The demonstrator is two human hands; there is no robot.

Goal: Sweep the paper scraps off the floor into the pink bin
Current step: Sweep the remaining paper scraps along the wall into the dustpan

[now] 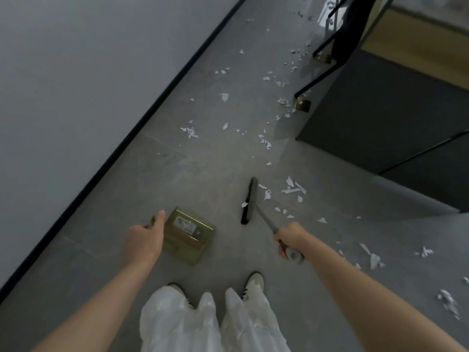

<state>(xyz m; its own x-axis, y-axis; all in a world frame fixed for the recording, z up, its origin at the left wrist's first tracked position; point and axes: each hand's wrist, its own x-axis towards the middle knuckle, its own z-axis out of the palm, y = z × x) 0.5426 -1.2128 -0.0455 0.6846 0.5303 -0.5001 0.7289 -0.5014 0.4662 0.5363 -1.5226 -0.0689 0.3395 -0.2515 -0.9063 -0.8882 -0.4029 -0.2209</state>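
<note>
White paper scraps (pixel 291 189) lie scattered over the grey floor (pixel 208 168), from the far right corner down to the near right. My left hand (pixel 146 236) grips the handle of an olive-green dustpan (pixel 189 235) that hangs just ahead of my feet. My right hand (pixel 289 240) grips the grey handle of a brush, whose black head (pixel 250 200) stands on the floor with scraps on its right side and one scrap stuck to its left edge. No pink bin is in view.
A grey wall with a black skirting strip (pixel 121 151) runs along the left. A dark cabinet (pixel 380 118) and black metal legs with brass feet (pixel 302 104) stand at the right. My shoes (pixel 253 283) are at the bottom centre.
</note>
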